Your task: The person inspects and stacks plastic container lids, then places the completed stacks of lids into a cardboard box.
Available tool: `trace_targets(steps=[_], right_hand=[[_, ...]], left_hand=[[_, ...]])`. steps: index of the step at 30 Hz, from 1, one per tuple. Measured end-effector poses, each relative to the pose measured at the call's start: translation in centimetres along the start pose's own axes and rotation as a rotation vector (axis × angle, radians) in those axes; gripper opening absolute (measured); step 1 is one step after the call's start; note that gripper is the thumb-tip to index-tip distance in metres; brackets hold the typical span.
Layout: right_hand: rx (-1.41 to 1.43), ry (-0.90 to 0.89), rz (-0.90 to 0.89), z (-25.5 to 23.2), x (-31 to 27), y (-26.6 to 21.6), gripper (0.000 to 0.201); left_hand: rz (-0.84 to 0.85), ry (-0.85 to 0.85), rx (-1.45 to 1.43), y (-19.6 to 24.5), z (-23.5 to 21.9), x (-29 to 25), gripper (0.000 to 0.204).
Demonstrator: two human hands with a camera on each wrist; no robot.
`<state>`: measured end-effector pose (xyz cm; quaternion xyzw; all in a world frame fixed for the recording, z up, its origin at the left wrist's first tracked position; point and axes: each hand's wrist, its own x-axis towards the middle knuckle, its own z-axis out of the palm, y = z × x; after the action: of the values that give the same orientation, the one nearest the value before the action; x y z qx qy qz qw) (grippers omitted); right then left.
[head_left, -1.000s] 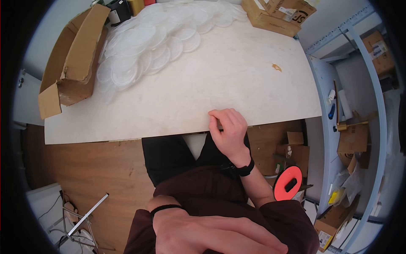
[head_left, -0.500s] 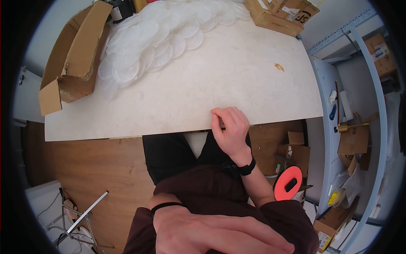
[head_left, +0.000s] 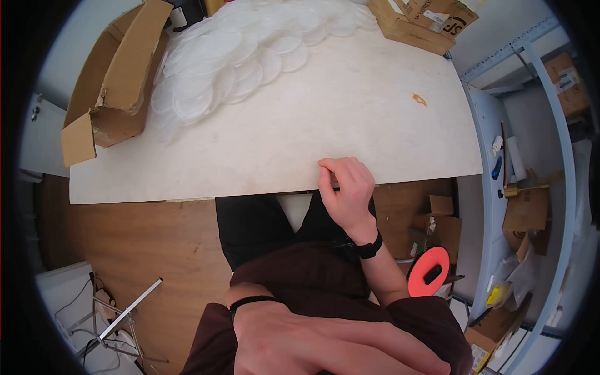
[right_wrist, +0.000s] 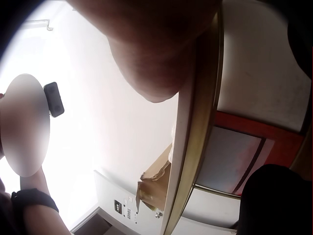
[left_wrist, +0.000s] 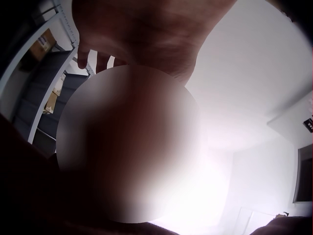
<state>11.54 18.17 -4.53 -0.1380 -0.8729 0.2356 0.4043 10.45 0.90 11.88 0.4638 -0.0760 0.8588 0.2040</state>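
Observation:
In the head view my right hand [head_left: 348, 190] rests at the front edge of the white table [head_left: 281, 147], its fingers loosely bent and nothing seen in them. Close to the camera, low in the head view, my left hand [head_left: 331, 340] stretches across the dark shirt with long, straight fingers and no object visible in it. The left wrist view has the underside of the left hand [left_wrist: 142, 34] at the top. In the right wrist view, the right hand [right_wrist: 151, 58] is a dark shape beside the table edge, its fingers not clearly seen.
Thin translucent discs [head_left: 215, 53] lie piled at the back left beside an open cardboard box [head_left: 128, 75]. Another box [head_left: 412, 31] stands at the back right. A small orange-brown scrap [head_left: 419, 99] lies on the right. Shelving [head_left: 558, 125] and a red disc [head_left: 429, 270] are right of the table.
The head view has shifted slightly, so the table and boxes sit a little further right and higher in it. Both hands keep nearly the same pose.

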Motion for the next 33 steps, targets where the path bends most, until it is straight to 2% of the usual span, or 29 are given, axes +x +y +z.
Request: trace_targets(steps=[2,9,11,12,14,17,18,20,21,23,24,27,29,33], right_hand=[[0.001,0.001,-0.001,-0.1,0.0,0.1,0.013],[-0.005,-0.014,0.005,-0.2,0.0,-0.1,0.009],[-0.001,-0.018,0.004,-0.2,0.0,0.0,0.006],[0.001,-0.003,0.006,-0.1,0.1,0.0,0.008],[0.010,0.015,0.009,0.0,0.1,0.0,0.011],[0.003,-0.005,0.020,-0.2,0.0,-0.1,0.010],[0.002,-0.011,0.031,-0.2,0.0,-0.2,0.011],[0.005,-0.012,0.038,-0.1,0.0,-0.2,0.011],[-0.009,-0.017,0.027,-0.2,0.0,-0.1,0.011],[-0.024,-0.019,0.016,-0.3,0.0,-0.1,0.012],[-0.021,-0.027,0.020,-0.3,0.0,-0.2,0.012],[-0.021,-0.019,0.008,-0.2,0.1,0.0,0.013],[-0.017,-0.009,-0.005,-0.2,0.0,0.0,0.013],[-0.018,-0.011,0.001,-0.3,0.1,0.0,0.013]], left_hand=[[-0.555,0.136,-0.084,4.1,1.0,1.9,0.054],[-0.543,0.119,-0.105,3.7,0.9,1.9,0.052],[-0.525,0.180,-0.114,3.7,1.5,2.0,0.051],[-0.528,0.180,-0.102,2.1,1.2,1.3,0.051],[0.038,0.025,-0.026,-2.4,0.3,-0.8,0.050],[0.072,0.078,-0.028,-2.9,1.0,-0.3,0.049],[0.071,0.077,-0.021,-1.4,1.1,-0.1,0.049],[-0.435,0.115,-0.134,2.7,0.9,1.3,0.048],[-0.436,0.114,-0.131,1.2,0.8,0.7,0.048],[0.080,0.013,0.006,-3.1,0.2,-0.8,0.048],[0.078,0.014,0.007,-3.0,0.1,-1.1,0.048],[0.027,-0.007,0.002,-1.2,-0.2,-0.8,0.047],[-0.431,0.055,-0.087,2.5,0.1,0.5,0.047],[-0.475,0.083,-0.086,2.0,-0.1,0.8,0.049]])
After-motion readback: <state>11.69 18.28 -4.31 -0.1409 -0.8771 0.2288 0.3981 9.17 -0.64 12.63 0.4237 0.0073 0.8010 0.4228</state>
